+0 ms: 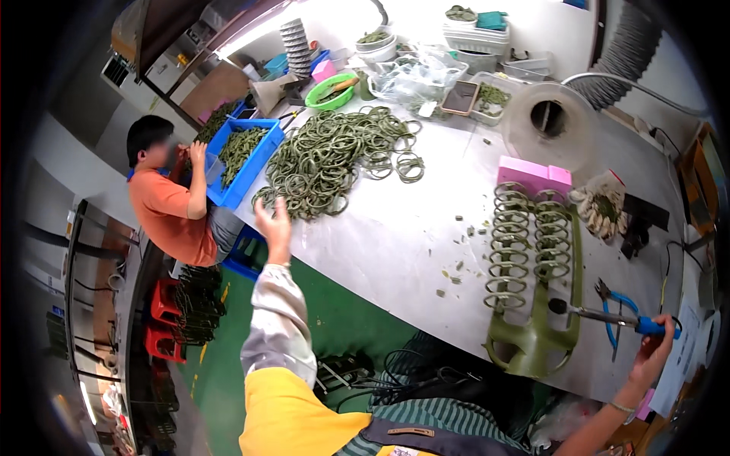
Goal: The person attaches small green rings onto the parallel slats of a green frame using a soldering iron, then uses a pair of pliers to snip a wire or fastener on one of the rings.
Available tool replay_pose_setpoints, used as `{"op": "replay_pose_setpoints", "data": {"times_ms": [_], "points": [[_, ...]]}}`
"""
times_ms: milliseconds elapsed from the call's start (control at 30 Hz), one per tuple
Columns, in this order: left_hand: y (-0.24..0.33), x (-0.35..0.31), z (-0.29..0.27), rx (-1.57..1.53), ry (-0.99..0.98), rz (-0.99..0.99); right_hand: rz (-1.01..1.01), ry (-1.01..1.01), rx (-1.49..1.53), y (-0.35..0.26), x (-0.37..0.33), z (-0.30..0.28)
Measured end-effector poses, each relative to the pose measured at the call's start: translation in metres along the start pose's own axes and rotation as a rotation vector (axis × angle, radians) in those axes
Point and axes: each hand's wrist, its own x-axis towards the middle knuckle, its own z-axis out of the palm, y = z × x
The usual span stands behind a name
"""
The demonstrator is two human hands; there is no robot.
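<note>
My left hand (275,228) reaches out over the table's left edge with its fingers apart, holding nothing I can see. It is beside a large heap of green rings (312,163). At the right, my right hand (660,346) is closed around the blue handle of a tool (608,317) with a metal shaft and a dark rounded end. That end hangs over an olive-green frame (532,334). Two rows of green rings (508,247) stand along the frame, the far end of which is beside a pink block (534,175).
Blue-handled pliers (614,308) and a work glove (601,205) lie right of the frame. Small green scraps dot the metal table (403,235). A clear round hood (549,125), tubs and a green basin (331,93) stand behind. A person (171,197) sits left by a blue crate (247,163).
</note>
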Motion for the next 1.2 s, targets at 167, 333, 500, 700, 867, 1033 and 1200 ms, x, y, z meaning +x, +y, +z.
{"op": "replay_pose_setpoints", "data": {"times_ms": [167, 333, 500, 700, 867, 1033, 1200], "points": [[-0.107, 0.059, -0.006, 0.210, -0.045, -0.340, 0.010, 0.192, -0.059, -0.019, -0.010, -0.009], [-0.134, 0.087, 0.028, 0.157, -0.166, -0.262, -0.020, 0.112, -0.095, -0.029, -0.016, -0.022], [-0.088, 0.061, 0.091, -0.141, -0.238, 0.076, -0.013, 0.189, -0.118, -0.040, -0.027, -0.002], [0.048, -0.042, 0.132, -0.173, -0.376, 0.127, -0.083, 0.184, -0.099, -0.045, -0.025, 0.015], [0.132, -0.099, 0.149, -0.266, -0.559, 0.178, -0.105, 0.195, -0.076, -0.043, -0.027, 0.021], [0.176, -0.108, 0.134, -0.212, -0.576, 0.329, -0.069, 0.138, -0.055, -0.045, -0.033, 0.028], [0.248, -0.133, 0.074, -0.360, -0.915, 0.743, -0.062, 0.158, -0.061, -0.047, -0.035, 0.019]]}}
